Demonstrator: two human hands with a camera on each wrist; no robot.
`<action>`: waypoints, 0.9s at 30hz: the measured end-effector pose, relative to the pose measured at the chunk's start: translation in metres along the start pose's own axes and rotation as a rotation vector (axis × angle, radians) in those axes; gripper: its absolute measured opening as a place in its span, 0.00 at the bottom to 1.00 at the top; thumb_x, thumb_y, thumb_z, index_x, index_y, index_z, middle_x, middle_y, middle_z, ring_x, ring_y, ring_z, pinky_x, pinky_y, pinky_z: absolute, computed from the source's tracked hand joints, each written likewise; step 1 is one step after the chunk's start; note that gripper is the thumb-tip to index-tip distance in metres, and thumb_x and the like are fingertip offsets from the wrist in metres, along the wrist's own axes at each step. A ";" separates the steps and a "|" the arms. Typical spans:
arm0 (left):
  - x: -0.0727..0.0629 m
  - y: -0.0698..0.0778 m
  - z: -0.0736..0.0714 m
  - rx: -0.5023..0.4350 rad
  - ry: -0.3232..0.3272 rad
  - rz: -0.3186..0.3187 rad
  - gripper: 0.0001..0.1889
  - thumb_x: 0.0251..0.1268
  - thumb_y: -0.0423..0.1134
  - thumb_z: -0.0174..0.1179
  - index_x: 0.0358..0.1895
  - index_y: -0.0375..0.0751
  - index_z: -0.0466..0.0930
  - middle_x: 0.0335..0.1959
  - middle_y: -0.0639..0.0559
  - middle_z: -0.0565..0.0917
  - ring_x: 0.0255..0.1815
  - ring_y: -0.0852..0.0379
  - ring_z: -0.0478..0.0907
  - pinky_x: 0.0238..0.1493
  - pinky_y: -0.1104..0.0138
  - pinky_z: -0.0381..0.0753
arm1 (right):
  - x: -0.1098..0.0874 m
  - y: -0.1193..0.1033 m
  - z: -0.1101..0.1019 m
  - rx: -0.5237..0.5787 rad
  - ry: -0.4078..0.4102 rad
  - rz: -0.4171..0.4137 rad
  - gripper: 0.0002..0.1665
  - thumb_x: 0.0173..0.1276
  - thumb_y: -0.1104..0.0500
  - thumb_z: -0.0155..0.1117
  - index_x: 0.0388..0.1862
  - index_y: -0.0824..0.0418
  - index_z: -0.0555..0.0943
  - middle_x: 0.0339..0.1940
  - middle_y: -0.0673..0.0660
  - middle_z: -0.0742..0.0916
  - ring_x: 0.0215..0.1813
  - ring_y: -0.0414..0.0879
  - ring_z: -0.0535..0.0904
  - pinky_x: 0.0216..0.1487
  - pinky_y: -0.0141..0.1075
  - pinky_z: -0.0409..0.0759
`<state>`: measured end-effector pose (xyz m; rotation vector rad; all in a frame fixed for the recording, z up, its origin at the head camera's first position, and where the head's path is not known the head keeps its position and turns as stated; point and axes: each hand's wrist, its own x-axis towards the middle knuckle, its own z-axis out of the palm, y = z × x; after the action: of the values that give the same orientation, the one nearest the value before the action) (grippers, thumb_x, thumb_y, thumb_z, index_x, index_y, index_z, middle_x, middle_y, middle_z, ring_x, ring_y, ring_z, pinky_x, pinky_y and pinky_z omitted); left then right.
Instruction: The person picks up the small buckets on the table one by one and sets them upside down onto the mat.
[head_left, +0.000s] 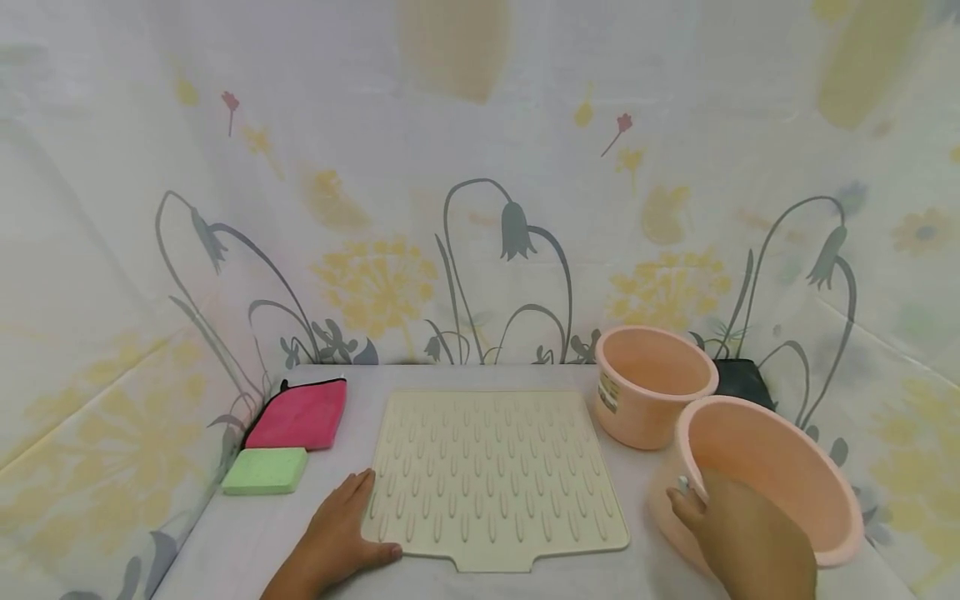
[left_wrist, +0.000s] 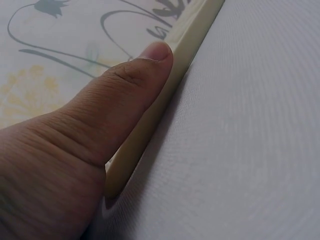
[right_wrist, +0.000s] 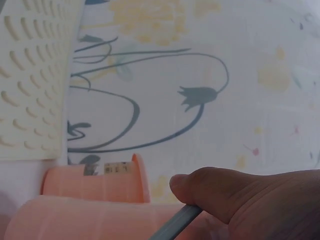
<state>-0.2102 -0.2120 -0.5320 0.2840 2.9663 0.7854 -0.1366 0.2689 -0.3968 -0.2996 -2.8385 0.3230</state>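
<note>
A cream ridged board [head_left: 495, 475], with a tab at its front edge, lies flat on the white cloth. My left hand [head_left: 337, 529] rests at its near-left corner, fingers along the left side and thumb [left_wrist: 135, 75] against the front edge. My right hand [head_left: 750, 529] is over the near peach tub [head_left: 840, 533], gripping a slim grey-blue rod [right_wrist: 177, 222] under the thumb. The rod's pale end [head_left: 682, 482] pokes out by the tub's rim in the head view. Its other end is hidden, so I cannot tell what tool it belongs to.
A second peach tub [head_left: 630, 425] with a label stands behind the near one, a dark item [head_left: 742, 382] beside it. Left of the board lie a pink zip pouch [head_left: 300, 417] and a light green block [head_left: 265, 472]. Flower-printed curtain [head_left: 480, 125] surrounds the table.
</note>
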 end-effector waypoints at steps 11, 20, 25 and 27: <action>0.000 0.001 0.001 -0.011 -0.024 -0.018 0.71 0.37 0.71 0.80 0.80 0.27 0.59 0.79 0.33 0.65 0.81 0.28 0.57 0.77 0.36 0.59 | -0.003 -0.021 0.000 0.065 -0.077 0.015 0.29 0.71 0.37 0.66 0.20 0.54 0.70 0.15 0.50 0.72 0.22 0.47 0.69 0.24 0.39 0.65; 0.001 0.001 0.001 -0.017 -0.021 -0.007 0.70 0.37 0.71 0.80 0.80 0.27 0.59 0.79 0.33 0.65 0.81 0.28 0.57 0.77 0.36 0.59 | -0.002 -0.037 0.000 0.149 -0.133 0.034 0.30 0.73 0.34 0.61 0.21 0.54 0.72 0.16 0.50 0.73 0.24 0.46 0.70 0.27 0.40 0.66; 0.002 0.000 0.002 -0.016 -0.027 -0.023 0.71 0.38 0.72 0.79 0.80 0.28 0.59 0.80 0.34 0.65 0.82 0.30 0.56 0.78 0.37 0.58 | -0.003 -0.048 -0.002 0.178 -0.130 0.023 0.29 0.73 0.34 0.62 0.22 0.54 0.74 0.19 0.50 0.76 0.25 0.46 0.71 0.28 0.40 0.66; 0.002 0.000 0.001 -0.014 -0.028 -0.020 0.71 0.38 0.72 0.79 0.80 0.28 0.59 0.80 0.34 0.65 0.82 0.29 0.56 0.78 0.36 0.58 | -0.004 -0.053 -0.002 0.185 -0.108 0.013 0.29 0.73 0.34 0.63 0.23 0.54 0.75 0.20 0.50 0.77 0.26 0.46 0.71 0.28 0.39 0.67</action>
<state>-0.2116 -0.2113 -0.5326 0.2614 2.9321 0.7928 -0.1414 0.2181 -0.3832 -0.2703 -2.8851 0.6172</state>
